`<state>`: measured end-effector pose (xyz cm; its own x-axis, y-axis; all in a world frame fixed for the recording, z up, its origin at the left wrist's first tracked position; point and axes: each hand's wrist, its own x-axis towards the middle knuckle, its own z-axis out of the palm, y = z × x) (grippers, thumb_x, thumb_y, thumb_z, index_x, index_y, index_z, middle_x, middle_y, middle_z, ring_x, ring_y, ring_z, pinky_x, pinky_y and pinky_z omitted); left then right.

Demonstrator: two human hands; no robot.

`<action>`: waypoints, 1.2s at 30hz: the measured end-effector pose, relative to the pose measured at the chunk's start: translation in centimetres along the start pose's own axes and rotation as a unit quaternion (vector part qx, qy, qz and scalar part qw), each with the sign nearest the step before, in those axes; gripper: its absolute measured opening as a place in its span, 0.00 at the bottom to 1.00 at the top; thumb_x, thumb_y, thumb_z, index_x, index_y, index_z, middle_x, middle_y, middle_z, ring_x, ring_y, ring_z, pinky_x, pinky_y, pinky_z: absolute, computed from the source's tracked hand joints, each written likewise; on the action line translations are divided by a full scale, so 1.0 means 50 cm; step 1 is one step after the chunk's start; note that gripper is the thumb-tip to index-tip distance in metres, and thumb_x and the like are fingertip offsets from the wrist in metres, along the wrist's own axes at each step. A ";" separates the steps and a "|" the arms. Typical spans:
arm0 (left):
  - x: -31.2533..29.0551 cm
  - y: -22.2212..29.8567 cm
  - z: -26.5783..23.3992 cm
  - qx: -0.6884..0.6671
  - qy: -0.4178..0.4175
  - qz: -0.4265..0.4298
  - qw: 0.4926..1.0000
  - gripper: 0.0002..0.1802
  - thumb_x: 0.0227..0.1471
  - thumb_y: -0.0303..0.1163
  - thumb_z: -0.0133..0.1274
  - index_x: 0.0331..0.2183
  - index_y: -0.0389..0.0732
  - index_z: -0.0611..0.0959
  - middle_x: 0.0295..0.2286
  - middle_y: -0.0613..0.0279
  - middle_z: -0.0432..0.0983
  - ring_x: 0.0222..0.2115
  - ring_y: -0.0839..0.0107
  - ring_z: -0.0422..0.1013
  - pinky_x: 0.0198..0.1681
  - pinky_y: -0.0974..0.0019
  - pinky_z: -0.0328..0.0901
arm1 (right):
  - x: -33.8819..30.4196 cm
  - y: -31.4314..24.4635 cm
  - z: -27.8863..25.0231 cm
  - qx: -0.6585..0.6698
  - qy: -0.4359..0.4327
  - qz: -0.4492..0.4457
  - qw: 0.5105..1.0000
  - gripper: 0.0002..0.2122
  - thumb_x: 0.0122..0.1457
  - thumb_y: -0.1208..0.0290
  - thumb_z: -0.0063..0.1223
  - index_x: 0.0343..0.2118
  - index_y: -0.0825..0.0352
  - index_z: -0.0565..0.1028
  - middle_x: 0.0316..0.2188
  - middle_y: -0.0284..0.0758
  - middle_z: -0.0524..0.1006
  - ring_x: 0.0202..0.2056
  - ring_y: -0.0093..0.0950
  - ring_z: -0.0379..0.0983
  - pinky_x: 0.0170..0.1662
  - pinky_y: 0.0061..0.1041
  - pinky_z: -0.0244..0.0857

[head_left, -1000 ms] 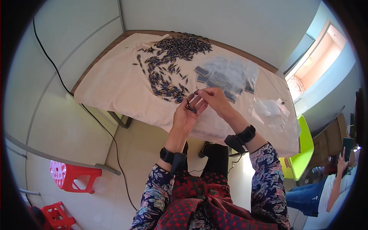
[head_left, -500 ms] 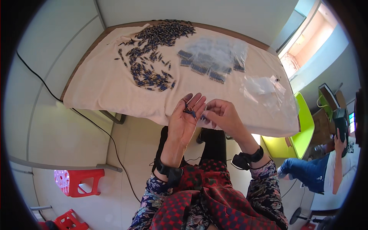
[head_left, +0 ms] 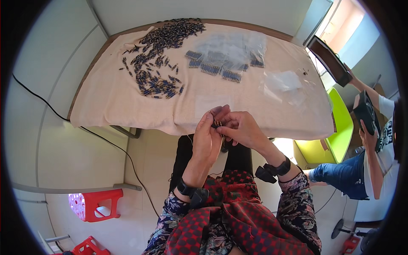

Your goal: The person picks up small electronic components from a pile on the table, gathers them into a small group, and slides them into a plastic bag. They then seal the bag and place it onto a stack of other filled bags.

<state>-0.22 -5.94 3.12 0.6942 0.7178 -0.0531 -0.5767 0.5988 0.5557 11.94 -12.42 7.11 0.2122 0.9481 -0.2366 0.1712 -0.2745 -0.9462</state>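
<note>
My left hand [head_left: 209, 135] and my right hand [head_left: 240, 128] meet in front of the table's near edge, fingers pinched together around a small bundle of dark metal pins [head_left: 218, 123]. A large heap of the same small dark pins [head_left: 161, 55] lies spread over the far left of the beige cloth [head_left: 110, 97] covering the table. Clear plastic bags with grouped pins [head_left: 221, 57] lie at the far middle. More empty clear bags [head_left: 282, 85] lie to the right.
A red plastic stool [head_left: 95, 205] stands on the floor at lower left, another red stool [head_left: 87, 247] below it. A black cable [head_left: 106, 140] runs across the floor. A seated person [head_left: 369, 161] beside a green chair [head_left: 335, 127] is at the right.
The view has shifted so the table sits higher and my hands lower. Both hands stay together on the pins, drawn nearer my body below the table edge.
</note>
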 end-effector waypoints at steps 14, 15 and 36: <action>-0.003 -0.006 -0.030 -0.131 -0.025 -0.065 0.989 0.17 0.61 0.32 0.42 0.46 0.30 0.72 0.36 0.58 0.72 0.37 0.72 0.67 0.45 0.65 0.64 | -0.035 0.006 -0.013 0.091 0.071 -0.118 0.986 0.07 0.55 0.79 0.53 0.37 0.74 0.74 0.27 0.33 0.76 0.23 0.17 0.72 0.23 0.16 0.68; -0.004 -0.007 -0.035 -0.131 -0.025 -0.064 0.989 0.17 0.61 0.32 0.42 0.46 0.30 0.72 0.36 0.58 0.72 0.37 0.72 0.67 0.45 0.65 0.64 | -0.033 0.006 -0.010 0.037 0.090 -0.175 0.980 0.08 0.55 0.80 0.53 0.37 0.74 0.74 0.28 0.33 0.76 0.23 0.18 0.72 0.24 0.16 0.69; -0.017 -0.003 -0.014 -0.044 -0.004 -0.130 0.990 0.08 0.54 0.34 0.55 0.32 0.40 0.78 0.26 0.68 0.71 0.27 0.77 0.64 0.35 0.72 0.63 | -0.041 0.030 -0.021 -0.253 0.129 -0.473 0.834 0.15 0.43 0.85 0.60 0.37 0.67 0.77 0.30 0.36 0.75 0.29 0.31 0.75 0.29 0.23 0.70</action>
<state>-1.01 -6.40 2.48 0.8274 0.5323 -0.1791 -0.4122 0.7922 0.4501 12.77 -14.95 6.39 -0.0584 0.7302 0.6807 0.7496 0.4825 -0.4532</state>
